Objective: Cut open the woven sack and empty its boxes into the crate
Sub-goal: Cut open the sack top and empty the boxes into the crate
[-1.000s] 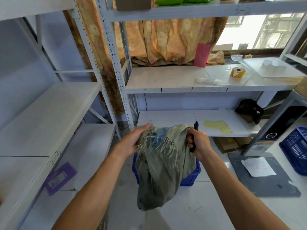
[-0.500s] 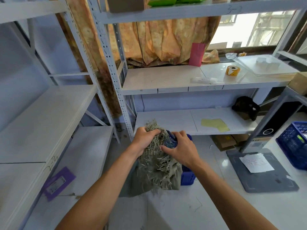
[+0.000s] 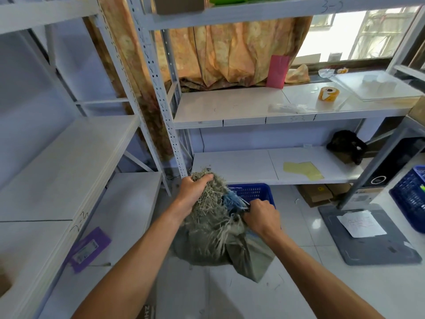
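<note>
The woven sack [image 3: 211,229] is held up just over the floor, w/ its frayed cut edge uppermost. The left hand [image 3: 192,194] is closed around a bunch of the fraying top, fingers curled over it. The right hand [image 3: 261,217] is fisted tight on the sack's blue-threaded edge at its right side; something dark shows at the knuckles, poss. the cutter, but it cannot be told for sure. The blue crate [image 3: 253,192] sits just beyond and under the right hand, partly hidden by the sack. No boxes are visible; whether any are left inside cannot be told, though the sack looks limp.

Judged step: the mouth is being pulled apart or gathered over the crate. To be done well: the opening should be kept directly above the crate, the two grips spread apart so the mouth gapes, and the bottom lifted so contents slide out rather than snag on loose threads. If a blade is in the right hand, it should be kept pointed away from the left hand.

Writing: "3-2" is marked on the top shelf rail [image 3: 330,6], approx. "3-3" on the shelf edge [image 3: 296,118] below, well beyond both hands. Other labels are too small to be read.
</note>
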